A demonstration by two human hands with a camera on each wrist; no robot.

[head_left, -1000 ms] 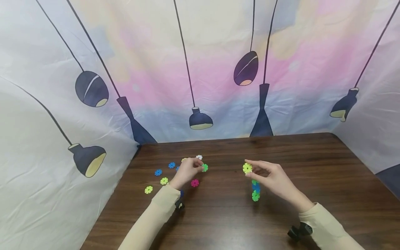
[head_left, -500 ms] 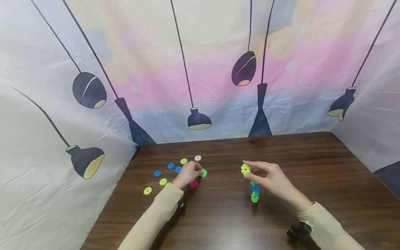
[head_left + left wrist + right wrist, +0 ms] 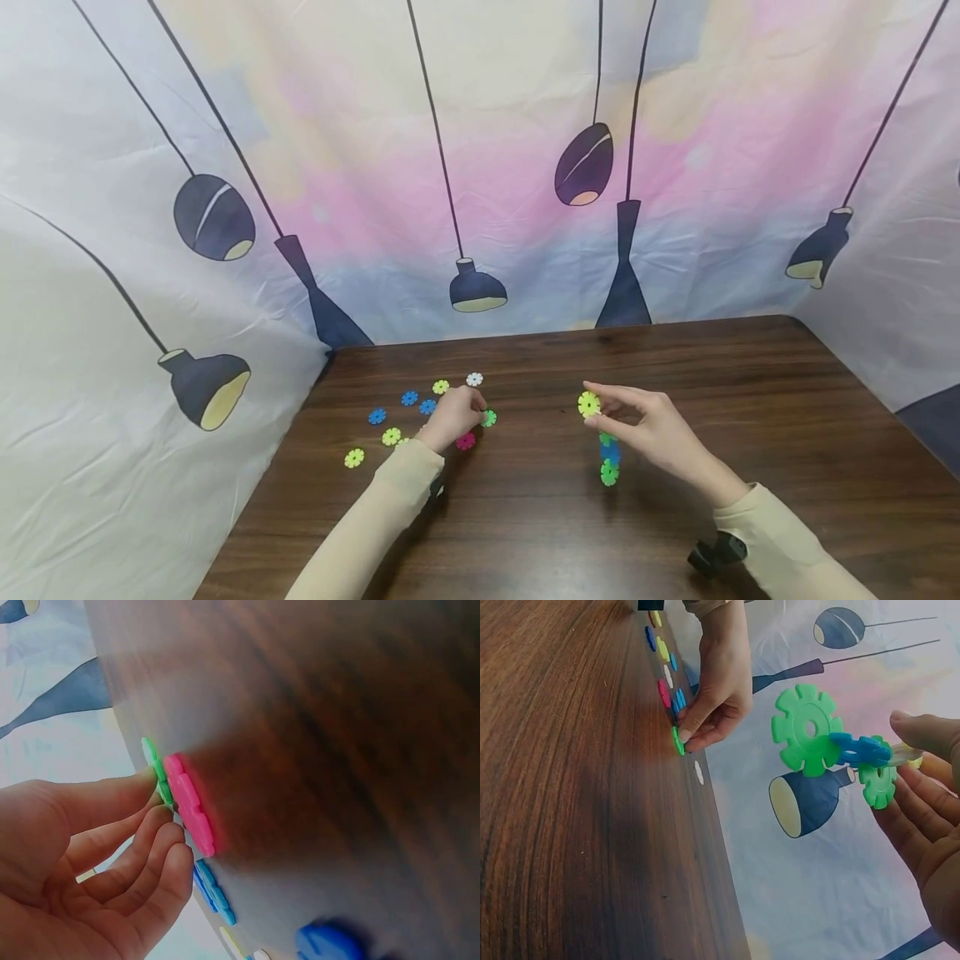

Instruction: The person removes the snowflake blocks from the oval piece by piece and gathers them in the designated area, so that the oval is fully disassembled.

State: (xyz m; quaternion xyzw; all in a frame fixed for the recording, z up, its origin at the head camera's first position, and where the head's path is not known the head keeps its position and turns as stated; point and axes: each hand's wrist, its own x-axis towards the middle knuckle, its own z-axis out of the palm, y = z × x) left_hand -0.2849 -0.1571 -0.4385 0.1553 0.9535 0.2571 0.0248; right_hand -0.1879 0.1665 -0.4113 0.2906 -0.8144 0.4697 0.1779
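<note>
My left hand (image 3: 453, 415) pinches a green snowflake building disc (image 3: 490, 418) between thumb and fingers, close over the table. In the left wrist view that green disc (image 3: 156, 771) overlaps the edge of a pink disc (image 3: 189, 804). My right hand (image 3: 660, 427) holds up a chain of snowflake discs, its thumb and fingers around the yellow disc (image 3: 588, 405) at the top. Below hang a small visible part of a green disc, a blue disc (image 3: 611, 452) and another green disc (image 3: 610, 473). The right wrist view shows the chain's end green disc (image 3: 804, 724) face on.
Several loose discs lie on the brown table (image 3: 540, 533) around my left hand, among them a white disc (image 3: 474, 379), a blue disc (image 3: 377, 416) and a yellow disc (image 3: 354, 457). A printed cloth (image 3: 517, 192) hangs behind the table's far edge.
My left hand has lowered slightly towards the table with the green disc. The right hand and its chain have stayed almost where they were.
</note>
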